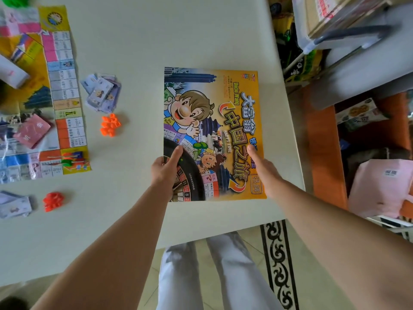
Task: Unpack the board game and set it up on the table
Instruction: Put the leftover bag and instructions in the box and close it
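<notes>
I have the game box (212, 121) by its near edge. My left hand (164, 171) clamps one corner with the thumb on the lid. My right hand (264, 173) pinches the other corner, fingers hidden beneath. I judge a two-corner hold keeps it level, whether resting or lifted I cannot tell. Left of my grip, well apart, the board (60, 104) lies open with paper money (101, 91) and orange pieces (110, 125) beside it. All of it sits on a pale table (156, 41). Right of my grip the tabletop ends, with stacked cartons (330, 16) and a pink bag (377, 189) beyond.
</notes>
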`<state>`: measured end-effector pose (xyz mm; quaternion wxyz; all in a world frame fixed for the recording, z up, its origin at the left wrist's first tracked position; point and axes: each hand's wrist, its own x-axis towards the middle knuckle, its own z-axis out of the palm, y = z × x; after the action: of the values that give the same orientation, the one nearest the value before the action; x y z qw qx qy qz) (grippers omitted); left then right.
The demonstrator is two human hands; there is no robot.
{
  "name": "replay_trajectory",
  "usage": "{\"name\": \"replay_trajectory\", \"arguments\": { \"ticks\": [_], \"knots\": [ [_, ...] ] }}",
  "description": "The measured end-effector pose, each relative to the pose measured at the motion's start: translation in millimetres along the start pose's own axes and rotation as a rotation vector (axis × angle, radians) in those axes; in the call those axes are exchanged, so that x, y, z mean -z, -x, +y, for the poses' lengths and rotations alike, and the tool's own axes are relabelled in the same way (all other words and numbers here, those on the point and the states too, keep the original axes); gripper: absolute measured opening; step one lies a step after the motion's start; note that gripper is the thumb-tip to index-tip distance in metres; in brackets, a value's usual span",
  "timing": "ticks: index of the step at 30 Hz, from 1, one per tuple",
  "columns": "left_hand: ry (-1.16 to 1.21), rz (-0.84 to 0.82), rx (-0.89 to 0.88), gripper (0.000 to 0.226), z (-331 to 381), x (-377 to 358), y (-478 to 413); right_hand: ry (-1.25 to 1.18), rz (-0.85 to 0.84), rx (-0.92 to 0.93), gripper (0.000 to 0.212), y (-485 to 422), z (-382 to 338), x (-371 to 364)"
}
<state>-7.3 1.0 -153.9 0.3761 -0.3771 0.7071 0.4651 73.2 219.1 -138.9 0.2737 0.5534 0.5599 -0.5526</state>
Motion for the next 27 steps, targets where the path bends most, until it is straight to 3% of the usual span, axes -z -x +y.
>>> {"name": "replay_trajectory", "arguments": {
  "ticks": [4, 9, 14, 19, 22, 25, 27],
  "knots": [
    [0.041, -0.049, 0.064, 0.048, -12.9, 0.8, 7.2, -0.011, -0.062, 0.02, 0.064, -6.4, 3.5, 11.9],
    [0.072, -0.006, -0.01, 0.044, -23.4, 8.5, 13.4, -0.002, -0.15, 0.013, 0.064, -5.9, -0.3, 11.8],
    [0.063, -0.015, -0.038, 0.046, -14.8, 23.3, 15.7, 0.023, -0.085, 0.031, 0.091, 0.2, -14.0, 0.1],
    [0.055, -0.086, -0.063, 0.047, -4.5, 43.2, 28.8, -0.041, 0.03, 0.08, 0.049, 13.7, -19.9, -4.2],
    [0.224, -0.03, -0.08, 0.049, -9.7, 57.3, 39.5, -0.104, 0.108, 0.058, 0.064, 27.2, -28.2, -14.2],
    [0.413, -0.185, -0.007, 0.067, -16.5, 61.9, 53.9, -0.197, 0.138, 0.028, 0.082, 40.4, -38.4, -33.6],
    [0.445, -0.313, -0.022, 0.075, -12.3, 53.6, 66.7, -0.252, 0.108, 0.017, 0.077, 50.6, -42.1, -48.8]
  ]
}}
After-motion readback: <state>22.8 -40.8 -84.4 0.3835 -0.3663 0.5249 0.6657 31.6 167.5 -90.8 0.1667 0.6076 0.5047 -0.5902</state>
